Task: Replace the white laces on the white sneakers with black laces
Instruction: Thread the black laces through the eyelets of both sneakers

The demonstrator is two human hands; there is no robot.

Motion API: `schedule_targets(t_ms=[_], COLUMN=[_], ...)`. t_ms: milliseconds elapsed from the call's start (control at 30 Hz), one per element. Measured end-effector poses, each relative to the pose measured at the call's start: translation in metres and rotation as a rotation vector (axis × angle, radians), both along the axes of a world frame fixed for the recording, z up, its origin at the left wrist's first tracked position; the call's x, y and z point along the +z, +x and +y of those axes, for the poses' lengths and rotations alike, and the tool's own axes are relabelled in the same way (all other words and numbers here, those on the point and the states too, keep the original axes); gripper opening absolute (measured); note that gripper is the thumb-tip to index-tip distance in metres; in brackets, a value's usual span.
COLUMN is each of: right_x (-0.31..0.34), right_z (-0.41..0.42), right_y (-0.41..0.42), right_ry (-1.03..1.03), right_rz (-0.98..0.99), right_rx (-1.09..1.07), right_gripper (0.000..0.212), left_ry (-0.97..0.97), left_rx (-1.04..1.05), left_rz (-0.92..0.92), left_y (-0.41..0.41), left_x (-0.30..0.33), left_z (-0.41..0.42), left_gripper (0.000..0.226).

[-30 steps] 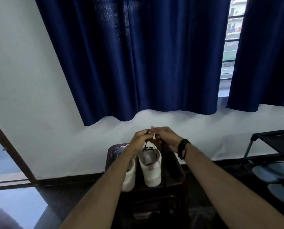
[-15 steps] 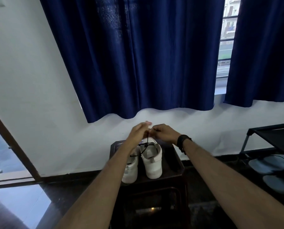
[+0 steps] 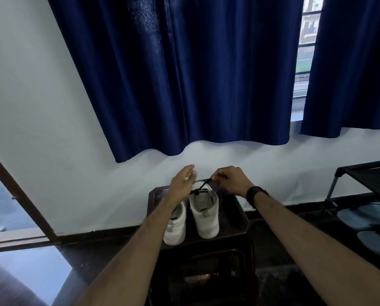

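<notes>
The right hand (image 3: pixel 231 182) has its fingers curled in, pinching the end of a black lace (image 3: pixel 203 186) just above the far end of the right sneaker (image 3: pixel 204 213). The lace runs down taut from that pinch to the top eyelets of the shoe, where a short black stretch crosses the opening. A dark band (image 3: pixel 256 195) sits on that wrist.

The left hand (image 3: pixel 182 182) hovers just beside the same shoe, on its left, fingers loosely extended and spread, holding nothing that I can make out; whether its underside brushes the lace I cannot tell. Its forearm passes over the left sneaker (image 3: pixel 175 226) and hides the front of it, so the lacing there is not readable, though a bit of dark shows at its opening.

Both white sneakers stand side by side, heels toward the person, on a dark wooden stool (image 3: pixel 235 221), the right one a little farther back on it than the left.

Behind the stool is a white wall (image 3: pixel 52 129), and above it hang navy curtains (image 3: pixel 184 74), with a strip of window (image 3: pixel 301 51) showing between the two panels. To the right of the stool stands a black rack (image 3: pixel 361 177) with grey slippers (image 3: pixel 361 217) on the floor beneath it. To the left of the stool a brown door frame (image 3: pixel 16 191) slants down to a glossy dark floor (image 3: pixel 30 272).
</notes>
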State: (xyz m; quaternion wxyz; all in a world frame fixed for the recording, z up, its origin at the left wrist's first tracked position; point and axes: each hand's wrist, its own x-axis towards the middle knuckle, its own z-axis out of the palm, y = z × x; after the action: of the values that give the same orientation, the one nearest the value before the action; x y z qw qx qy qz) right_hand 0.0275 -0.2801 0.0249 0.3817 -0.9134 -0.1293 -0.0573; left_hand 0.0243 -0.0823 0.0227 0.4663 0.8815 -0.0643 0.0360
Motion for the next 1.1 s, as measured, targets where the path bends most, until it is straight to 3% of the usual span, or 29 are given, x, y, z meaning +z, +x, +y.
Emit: schedule_targets(t_ms=[67, 100, 233, 333, 400, 533, 600, 767, 1100], right_x=[-0.004, -0.007, -0.019, -0.032, -0.041, -0.058, -0.067, -0.084, -0.109], right_z=[0.013, 0.016, 0.018, 0.020, 0.024, 0.032, 0.037, 0.045, 0.030], right_y=[0.002, 0.004, 0.012, 0.017, 0.021, 0.039, 0.047, 0.053, 0.053], right_ry=[0.077, 0.111, 0.169, 0.155, 0.160, -0.120, -0.146, -0.027, 0.474], right_rz=[-0.050, -0.070, -0.086, -0.048, 0.005, 0.222, 0.287, 0.245, 0.347], right_rx=[-0.037, -0.061, -0.128, -0.120, -0.162, -0.207, -0.238, -0.373, -0.532], right_gripper=[0.008, 0.006, 0.008, 0.004, 0.012, 0.020, 0.020, 0.017, 0.018], left_ry=[-0.296, -0.314, 0.026, 0.126, 0.156, 0.342, 0.360, 0.437, 0.590], left_rx=[-0.084, -0.085, -0.021, 0.033, 0.121, 0.259, 0.278, 0.249, 0.221], left_rz=[0.176, 0.220, 0.157, 0.094, 0.069, 0.008, -0.045, -0.096, -0.039], left_y=[0.002, 0.004, 0.019, 0.028, 0.031, 0.035, 0.036, 0.040, 0.047], left_x=[0.005, 0.005, -0.004, -0.015, -0.022, -0.032, -0.036, -0.044, -0.070], left_z=[-0.020, -0.026, -0.022, -0.014, -0.014, -0.022, -0.030, -0.045, -0.043], left_gripper=[0.032, 0.028, 0.024, 0.017, 0.015, 0.024, 0.025, 0.017, 0.022])
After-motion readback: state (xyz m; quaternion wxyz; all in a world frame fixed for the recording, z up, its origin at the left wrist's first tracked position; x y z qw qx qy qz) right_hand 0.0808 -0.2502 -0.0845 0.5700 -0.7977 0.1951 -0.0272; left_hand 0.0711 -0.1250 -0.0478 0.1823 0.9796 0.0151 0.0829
